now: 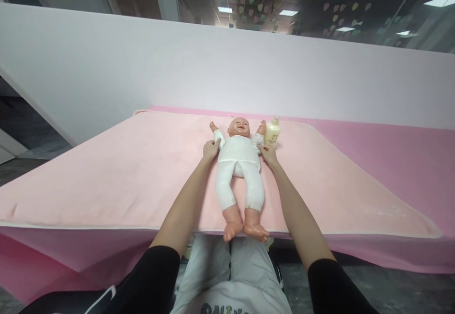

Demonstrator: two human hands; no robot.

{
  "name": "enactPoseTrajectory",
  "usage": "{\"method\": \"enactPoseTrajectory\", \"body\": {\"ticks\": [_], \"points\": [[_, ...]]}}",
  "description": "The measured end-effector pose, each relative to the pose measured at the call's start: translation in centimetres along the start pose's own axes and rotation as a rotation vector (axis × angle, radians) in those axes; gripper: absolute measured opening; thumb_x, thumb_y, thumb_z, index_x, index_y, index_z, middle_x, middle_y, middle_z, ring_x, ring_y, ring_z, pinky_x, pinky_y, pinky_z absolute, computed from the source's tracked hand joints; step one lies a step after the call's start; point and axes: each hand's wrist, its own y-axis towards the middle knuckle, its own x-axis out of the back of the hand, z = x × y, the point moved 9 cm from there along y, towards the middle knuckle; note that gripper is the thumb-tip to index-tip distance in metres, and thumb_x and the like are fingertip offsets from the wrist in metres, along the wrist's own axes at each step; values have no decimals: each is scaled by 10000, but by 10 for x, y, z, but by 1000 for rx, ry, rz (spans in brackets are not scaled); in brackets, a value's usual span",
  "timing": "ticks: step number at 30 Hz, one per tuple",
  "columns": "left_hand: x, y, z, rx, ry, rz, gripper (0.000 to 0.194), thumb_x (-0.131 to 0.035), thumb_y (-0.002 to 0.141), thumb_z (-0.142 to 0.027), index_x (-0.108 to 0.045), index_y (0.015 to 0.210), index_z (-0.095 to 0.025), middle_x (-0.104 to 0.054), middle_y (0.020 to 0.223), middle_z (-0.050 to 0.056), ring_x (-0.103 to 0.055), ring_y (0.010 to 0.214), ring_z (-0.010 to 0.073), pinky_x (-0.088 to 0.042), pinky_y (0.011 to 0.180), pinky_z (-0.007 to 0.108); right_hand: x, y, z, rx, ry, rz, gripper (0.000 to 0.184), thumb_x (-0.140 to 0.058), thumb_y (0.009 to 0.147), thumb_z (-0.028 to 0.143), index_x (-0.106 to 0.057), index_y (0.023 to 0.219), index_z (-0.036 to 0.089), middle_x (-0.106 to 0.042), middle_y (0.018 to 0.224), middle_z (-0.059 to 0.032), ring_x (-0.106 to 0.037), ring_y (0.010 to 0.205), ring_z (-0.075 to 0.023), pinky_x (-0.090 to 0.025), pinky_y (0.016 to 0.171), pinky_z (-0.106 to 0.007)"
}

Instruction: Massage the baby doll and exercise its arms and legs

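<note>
A baby doll (239,150) with a white cloth body lies on its back, head away from me and feet at the table's near edge. Both its arms are raised beside its head. My left hand (211,149) is closed around the doll's arm on the left side of the view, thumb on top. On the other side, my right hand (268,155) grips the opposite arm near the elbow, its fingers partly hidden. Just beyond my right hand stands a pale yellow pump bottle (273,133), close to the doll's raised hand.
Under the doll a light pink blanket (106,181) with a white edge covers much of the table. A darker pink cloth (398,157) shows at the right and hangs down in front. Behind the table runs a white partition (227,67) with dark glass above it.
</note>
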Motion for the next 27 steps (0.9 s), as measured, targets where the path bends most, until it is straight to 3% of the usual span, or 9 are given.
{"method": "enactPoseTrajectory", "body": {"ticks": [6,9,11,15,19,24,27], "points": [[1,-2,-4,37,178,-45,448,-418,913,-527,-629,731,-177,-714,885,183,-662,865,294,-411,716,336,2,10,-3,10,-89,-81,400,-610,736,566,-646,691,171,-649,692,-28,-561,670,-167,-429,610,-266],[4,-2,-2,93,199,-78,450,-416,916,-521,-632,735,-170,-710,922,213,-660,892,318,-409,710,345,7,9,-4,-14,-161,-162,377,-597,767,539,-624,647,182,-631,638,-27,-556,635,-168,-428,587,-266],[5,-4,-5,55,168,-98,437,-438,908,-511,-632,726,-164,-709,884,196,-658,874,305,-409,703,337,10,6,-5,-33,-168,-184,363,-611,772,524,-620,638,187,-582,552,-10,-526,553,-153,-408,523,-259],[4,-12,-9,-81,-197,-37,361,-547,840,-489,-661,792,-150,-673,724,67,-613,686,191,-417,651,283,4,1,-9,-70,74,-55,350,-711,707,511,-669,746,166,-512,448,36,-426,386,-104,-355,394,-242],[-1,-20,-1,0,-618,95,372,-723,646,-360,-689,940,-133,-613,609,-8,-536,539,128,-424,567,256,5,-2,-9,-81,332,9,368,-826,561,361,-708,834,144,-630,567,1,-498,436,-96,-388,388,-220],[7,-26,-7,-10,-671,119,368,-732,519,-184,-741,882,-125,-734,830,73,-645,729,181,-507,682,289,9,-3,-6,-62,444,6,240,-736,530,166,-713,768,161,-720,817,-51,-642,684,-140,-526,596,-247],[11,-27,-13,-40,-656,125,339,-719,509,-156,-750,845,-127,-749,897,81,-659,791,195,-515,704,281,14,-5,-6,-58,436,-32,190,-648,543,131,-703,721,168,-712,894,-53,-648,778,-140,-532,673,-248]]}}
